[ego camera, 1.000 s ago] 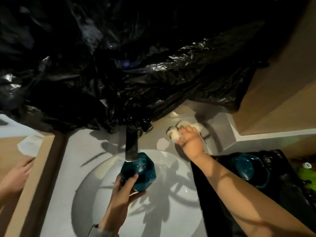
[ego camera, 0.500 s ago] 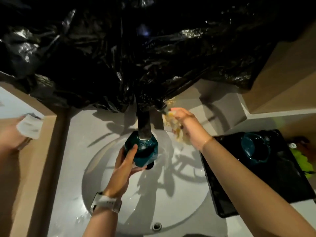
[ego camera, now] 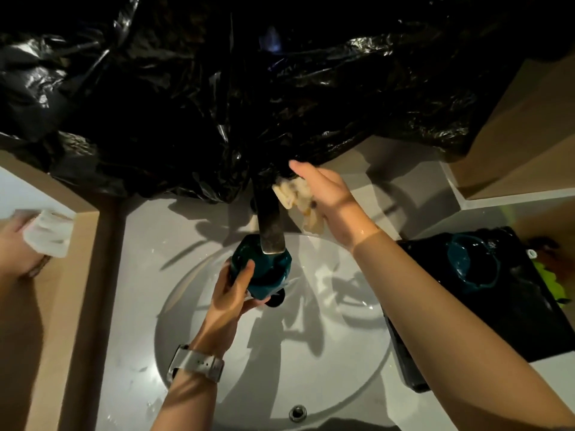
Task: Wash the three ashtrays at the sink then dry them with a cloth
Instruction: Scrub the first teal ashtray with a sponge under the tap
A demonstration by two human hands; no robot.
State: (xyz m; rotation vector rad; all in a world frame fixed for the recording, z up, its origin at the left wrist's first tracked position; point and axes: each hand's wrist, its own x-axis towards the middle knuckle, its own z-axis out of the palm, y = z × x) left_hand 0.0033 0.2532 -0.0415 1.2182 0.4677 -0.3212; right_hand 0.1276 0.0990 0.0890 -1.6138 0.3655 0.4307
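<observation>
a left hand (ego camera: 231,293) clamps its fingers round a teal ashtray (ego camera: 264,272) under the faucet (ego camera: 270,225), over the sink (ego camera: 311,368). it looks hard, wet and slippery, likely breakable, so gripping across its faceted sides seems safest. the right hand (ego camera: 323,194), far right of the faucet, pinches a pale sponge (ego camera: 298,197).

I can't see the tap's base (ego camera: 259,194), buried under black plastic sheeting (ego camera: 217,104); my right hand (ego camera: 326,197) hides most of the pale sponge (ego camera: 295,194); the spout covers the teal ashtray's (ego camera: 267,278) top; green stuff (ego camera: 550,275) runs off-frame
</observation>
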